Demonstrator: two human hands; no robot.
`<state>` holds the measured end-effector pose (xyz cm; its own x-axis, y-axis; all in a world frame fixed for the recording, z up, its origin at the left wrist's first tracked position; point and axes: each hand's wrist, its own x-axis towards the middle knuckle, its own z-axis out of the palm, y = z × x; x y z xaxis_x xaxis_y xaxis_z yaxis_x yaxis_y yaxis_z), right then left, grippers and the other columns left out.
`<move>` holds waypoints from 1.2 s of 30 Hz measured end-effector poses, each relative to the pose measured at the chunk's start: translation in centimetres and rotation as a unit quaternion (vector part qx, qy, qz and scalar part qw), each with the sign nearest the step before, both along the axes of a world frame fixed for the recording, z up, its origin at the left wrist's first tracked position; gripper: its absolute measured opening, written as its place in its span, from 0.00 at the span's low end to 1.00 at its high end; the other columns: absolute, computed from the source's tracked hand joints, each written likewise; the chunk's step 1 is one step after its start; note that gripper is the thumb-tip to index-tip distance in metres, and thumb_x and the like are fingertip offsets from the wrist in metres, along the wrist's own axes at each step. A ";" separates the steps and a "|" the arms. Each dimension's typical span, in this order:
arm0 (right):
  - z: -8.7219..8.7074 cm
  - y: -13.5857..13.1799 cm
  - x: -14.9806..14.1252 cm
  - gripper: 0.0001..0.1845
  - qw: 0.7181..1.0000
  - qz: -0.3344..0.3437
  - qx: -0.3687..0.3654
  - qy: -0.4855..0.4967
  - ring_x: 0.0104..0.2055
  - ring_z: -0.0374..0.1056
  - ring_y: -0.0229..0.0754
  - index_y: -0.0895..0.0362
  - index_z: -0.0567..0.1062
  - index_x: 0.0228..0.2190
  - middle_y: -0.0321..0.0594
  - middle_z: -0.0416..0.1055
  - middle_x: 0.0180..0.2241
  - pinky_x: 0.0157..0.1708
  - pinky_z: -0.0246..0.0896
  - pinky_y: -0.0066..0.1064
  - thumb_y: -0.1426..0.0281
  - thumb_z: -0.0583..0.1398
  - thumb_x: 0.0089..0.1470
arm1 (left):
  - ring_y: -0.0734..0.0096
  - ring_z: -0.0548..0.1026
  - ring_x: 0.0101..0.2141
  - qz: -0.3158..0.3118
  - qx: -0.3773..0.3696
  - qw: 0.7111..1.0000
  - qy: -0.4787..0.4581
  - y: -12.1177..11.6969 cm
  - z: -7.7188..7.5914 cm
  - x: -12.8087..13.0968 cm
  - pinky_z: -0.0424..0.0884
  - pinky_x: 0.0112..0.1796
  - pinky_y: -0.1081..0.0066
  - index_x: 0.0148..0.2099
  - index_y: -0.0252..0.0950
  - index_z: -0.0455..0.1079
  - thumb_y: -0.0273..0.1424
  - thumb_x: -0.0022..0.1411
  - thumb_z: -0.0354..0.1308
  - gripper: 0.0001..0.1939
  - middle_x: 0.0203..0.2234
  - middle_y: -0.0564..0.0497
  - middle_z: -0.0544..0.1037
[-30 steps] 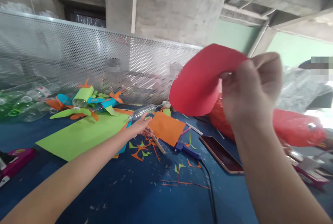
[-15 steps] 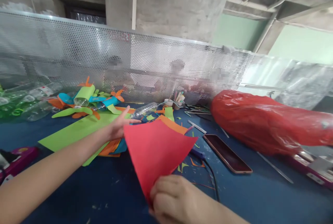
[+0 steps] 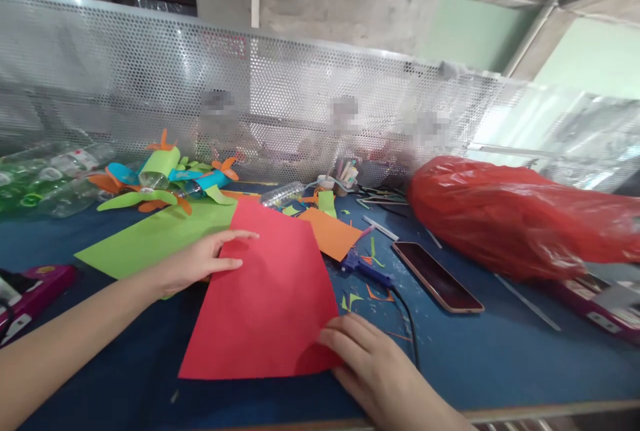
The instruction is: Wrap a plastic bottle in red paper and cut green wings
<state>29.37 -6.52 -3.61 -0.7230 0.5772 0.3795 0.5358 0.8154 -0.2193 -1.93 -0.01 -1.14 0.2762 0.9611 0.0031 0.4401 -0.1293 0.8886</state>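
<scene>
A sheet of red paper point(image 3: 270, 291) lies in front of me on the blue table, covering part of what is beneath it. At its left edge is my left hand point(image 3: 203, 261), thumb and index finger stretched apart over the paper. My right hand point(image 3: 367, 357) has its fingers bent round the lower right edge of the sheet, pinching it; the fingertips are partly hidden. Partly tucked behind the red sheet are a green sheet point(image 3: 150, 237) and an orange sheet point(image 3: 331, 232). A blue glue gun point(image 3: 367, 269) with a black cord rests just right of the paper.
A phone point(image 3: 437, 277) lies to the right, near a big red plastic bag point(image 3: 500, 217). Paper-and-bottle models with propellers point(image 3: 163, 177) and plastic bottles point(image 3: 55, 181) stand at back left. Behind runs a perforated metal screen point(image 3: 300, 97). Paper scraps point(image 3: 351, 300) lie around the glue gun.
My right hand has brought the red paper down from the upper right onto the table. My left hand has drawn back from the wooden-handled tool near the scraps to the paper's left edge.
</scene>
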 end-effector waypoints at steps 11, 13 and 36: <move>-0.6 1.7 -0.2 0.07 0.993 -0.018 -0.079 0.082 0.40 0.67 0.42 0.55 0.76 0.32 0.40 0.76 0.36 0.44 0.62 0.35 0.76 0.58 0.56 | 0.52 0.67 0.50 0.044 0.343 0.875 0.340 -6.8 -2.2 2.1 0.67 0.51 0.52 0.47 0.43 0.75 0.48 0.59 0.57 0.20 0.50 0.43 0.66; -0.6 1.7 -0.3 0.08 0.991 -0.018 -0.108 0.073 0.41 0.68 0.40 0.55 0.75 0.32 0.39 0.75 0.37 0.44 0.63 0.33 0.78 0.57 0.56 | 0.52 0.67 0.52 -0.031 0.300 0.889 0.344 -8.9 -2.8 2.3 0.70 0.50 0.54 0.55 0.46 0.69 0.54 0.53 0.59 0.30 0.52 0.46 0.68; -1.2 3.6 -2.1 0.12 0.957 -0.277 -0.086 -0.013 0.27 0.71 0.46 0.56 0.63 0.39 0.40 0.73 0.28 0.26 0.59 0.31 0.65 0.59 0.55 | 0.60 0.78 0.38 0.176 0.265 0.893 0.318 -8.7 -6.4 2.8 0.74 0.32 0.67 0.58 0.41 0.63 0.40 0.68 0.45 0.20 0.40 0.45 0.79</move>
<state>27.29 -2.96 -4.82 -0.2967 0.9266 0.2310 0.8822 0.3586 -0.3054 0.89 -8.68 -7.50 0.0648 0.8986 0.4339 0.9301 -0.2119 0.3000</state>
